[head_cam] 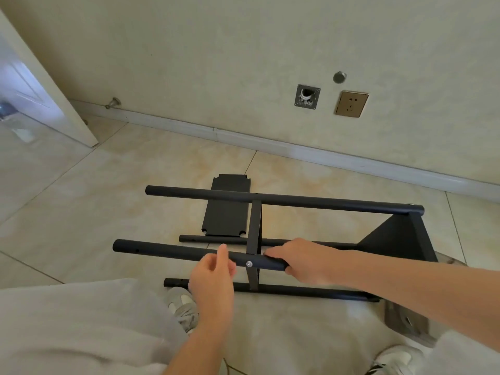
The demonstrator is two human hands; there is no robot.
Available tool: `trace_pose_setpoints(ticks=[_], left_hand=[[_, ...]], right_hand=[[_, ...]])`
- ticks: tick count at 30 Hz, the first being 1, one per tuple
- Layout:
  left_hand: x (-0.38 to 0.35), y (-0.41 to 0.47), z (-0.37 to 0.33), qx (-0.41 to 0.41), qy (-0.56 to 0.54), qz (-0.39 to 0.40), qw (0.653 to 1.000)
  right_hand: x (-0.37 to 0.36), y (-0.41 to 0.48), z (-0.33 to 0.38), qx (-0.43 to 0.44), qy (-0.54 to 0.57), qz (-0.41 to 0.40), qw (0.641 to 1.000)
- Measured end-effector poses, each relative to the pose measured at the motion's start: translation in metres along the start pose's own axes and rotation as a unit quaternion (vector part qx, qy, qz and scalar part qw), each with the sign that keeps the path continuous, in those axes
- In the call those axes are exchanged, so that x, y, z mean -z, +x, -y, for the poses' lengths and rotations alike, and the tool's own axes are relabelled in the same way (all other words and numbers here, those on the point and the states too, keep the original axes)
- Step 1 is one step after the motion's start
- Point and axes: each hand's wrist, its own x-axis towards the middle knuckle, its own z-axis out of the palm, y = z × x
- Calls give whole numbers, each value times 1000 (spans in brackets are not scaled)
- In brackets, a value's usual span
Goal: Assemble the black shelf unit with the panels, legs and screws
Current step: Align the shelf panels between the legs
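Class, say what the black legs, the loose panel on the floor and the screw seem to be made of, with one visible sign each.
The legs: likely painted metal tube, matt black; round section with small drilled holes. The loose panel: thin matt black sheet with notched corners, metal or coated board, unclear which. The screw: bare metal, bright silver glint.

I note a beige wall [216, 50] with gold socket [351, 104], open junction box [307, 96], white baseboard [243, 136], glossy tiled floor [108, 198], white door [40, 85] left.
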Motion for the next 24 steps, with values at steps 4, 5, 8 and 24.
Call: trace_pose_setpoints(ticks=[4, 5, 8, 24], left_hand=[[3, 20, 3, 246, -179, 36, 952], [2, 22, 4, 262, -210, 46, 941], [0, 32, -3, 245, -294, 44, 923], [-12, 76, -35, 258, -475, 90, 836]], right_hand=[[1, 1, -3, 3, -2, -5, 1000], [1, 2, -4, 5, -1, -6, 1000], [0, 3, -5, 4, -12, -9, 1000], [13, 0, -20, -32, -69, -42, 996]])
